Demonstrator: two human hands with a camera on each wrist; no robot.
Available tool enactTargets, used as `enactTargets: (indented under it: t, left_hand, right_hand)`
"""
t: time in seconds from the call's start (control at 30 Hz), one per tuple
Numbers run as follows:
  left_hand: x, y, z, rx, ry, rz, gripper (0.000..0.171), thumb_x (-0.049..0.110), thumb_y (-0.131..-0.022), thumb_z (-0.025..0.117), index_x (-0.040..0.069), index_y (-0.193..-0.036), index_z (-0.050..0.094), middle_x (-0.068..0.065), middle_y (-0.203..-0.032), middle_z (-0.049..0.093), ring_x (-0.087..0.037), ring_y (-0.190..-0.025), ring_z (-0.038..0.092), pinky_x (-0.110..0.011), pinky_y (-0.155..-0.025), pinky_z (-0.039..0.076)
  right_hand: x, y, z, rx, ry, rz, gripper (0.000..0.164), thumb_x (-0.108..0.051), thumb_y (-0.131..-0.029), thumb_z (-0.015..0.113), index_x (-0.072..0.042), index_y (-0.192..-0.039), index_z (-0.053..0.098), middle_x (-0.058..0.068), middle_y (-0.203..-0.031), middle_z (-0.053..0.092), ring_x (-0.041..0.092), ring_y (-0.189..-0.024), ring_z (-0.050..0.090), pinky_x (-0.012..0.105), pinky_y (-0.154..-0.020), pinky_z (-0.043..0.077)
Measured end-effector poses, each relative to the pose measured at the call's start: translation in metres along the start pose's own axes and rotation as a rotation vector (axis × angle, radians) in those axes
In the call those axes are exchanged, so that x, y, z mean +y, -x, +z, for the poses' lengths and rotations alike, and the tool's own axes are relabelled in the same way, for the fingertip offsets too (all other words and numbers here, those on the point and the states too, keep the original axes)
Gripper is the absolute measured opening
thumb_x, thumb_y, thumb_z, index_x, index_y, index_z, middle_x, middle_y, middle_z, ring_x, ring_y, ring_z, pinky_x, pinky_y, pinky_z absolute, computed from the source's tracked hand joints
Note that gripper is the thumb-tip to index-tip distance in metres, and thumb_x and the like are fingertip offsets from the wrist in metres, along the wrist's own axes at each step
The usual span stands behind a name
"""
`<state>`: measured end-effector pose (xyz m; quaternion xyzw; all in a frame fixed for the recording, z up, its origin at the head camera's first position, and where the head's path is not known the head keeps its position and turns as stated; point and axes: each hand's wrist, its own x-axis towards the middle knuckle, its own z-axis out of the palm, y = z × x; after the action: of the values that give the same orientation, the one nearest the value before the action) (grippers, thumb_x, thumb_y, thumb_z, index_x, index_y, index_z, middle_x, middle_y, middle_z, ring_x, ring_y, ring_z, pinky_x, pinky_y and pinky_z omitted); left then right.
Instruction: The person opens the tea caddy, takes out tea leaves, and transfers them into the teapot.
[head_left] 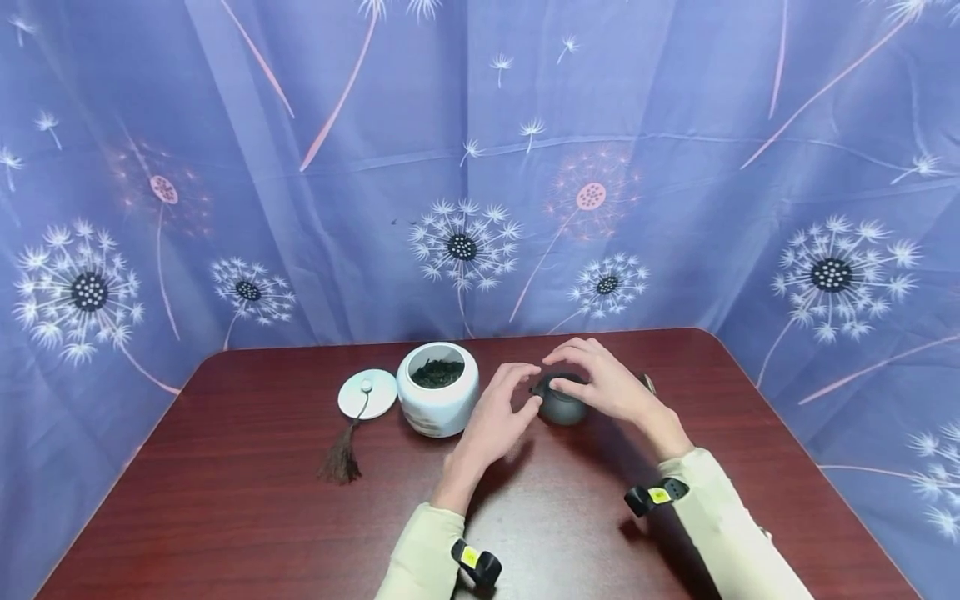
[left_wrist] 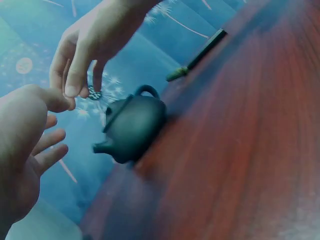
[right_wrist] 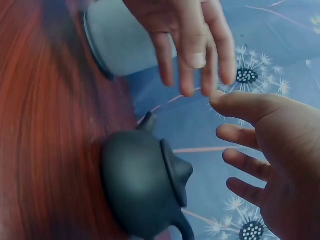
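Observation:
A small dark teapot stands on the table, its pointed lid in place, its spout towards my left hand. My right hand hovers over the teapot with loosely bent fingers and grips nothing. My left hand is raised beside the spout, fingers spread and relaxed, holding nothing. The fingertips of both hands come close together above the pot in both wrist views. Just left of my left hand is a lidless white jar with dark tea leaves inside.
The jar's white lid lies left of the jar, with a brown tassel attached. A slim dark stick lies beyond the teapot, partly hidden by my right hand in the head view. A blue dandelion-print curtain hangs behind the reddish-brown table.

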<state>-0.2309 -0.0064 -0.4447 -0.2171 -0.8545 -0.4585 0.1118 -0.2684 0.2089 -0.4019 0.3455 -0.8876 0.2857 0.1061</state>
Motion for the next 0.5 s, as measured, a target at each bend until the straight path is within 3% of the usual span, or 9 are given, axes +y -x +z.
enactTargets:
  t: [0.33, 0.5]
  left_hand:
    - [0.005, -0.004, -0.03, 0.132, 0.034, 0.167, 0.038, 0.014, -0.09, 0.068, 0.018, -0.128, 0.062, 0.001, -0.13, 0.059, -0.019, -0.123, 0.057, -0.037, -0.106, 0.044]
    - [0.006, -0.004, -0.055, 0.188, -0.03, 0.199, 0.04, 0.019, -0.089, 0.07, 0.019, -0.128, 0.063, 0.001, -0.132, 0.059, -0.017, -0.127, 0.053, -0.037, -0.107, 0.042]
  right_hand:
    - [-0.014, -0.009, 0.002, 0.076, -0.049, -0.003, 0.03, -0.022, -0.09, 0.074, -0.018, -0.118, 0.068, -0.001, -0.119, 0.065, 0.026, -0.105, 0.057, 0.043, -0.09, 0.047]
    - [-0.024, -0.016, 0.006, 0.084, -0.089, -0.011, 0.029, -0.022, -0.09, 0.074, -0.019, -0.118, 0.068, 0.0, -0.117, 0.065, 0.023, -0.104, 0.057, 0.045, -0.091, 0.047]
